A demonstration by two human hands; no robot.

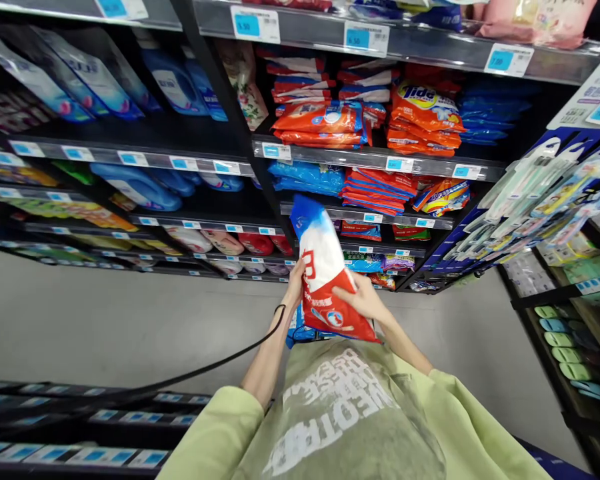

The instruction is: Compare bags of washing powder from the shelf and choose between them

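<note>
Before shelves (155, 137), tilted red/white/blue bag (325, 257) held up: L hand (295, 281) pinching its L edge, R hand (364, 298) gripping R side. Step: 2-handed hold; next move prob. needs both grips.

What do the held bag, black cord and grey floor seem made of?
Held bag: probably thin plastic film, smooth, slightly glossy; its blue top creases softly.
Black cord: likely rubber or plastic sheath, matte-looking, bending in a smooth curve.
Grey floor: hard, low-sheen, perhaps tile or concrete; its even surface leaves that open.
</note>
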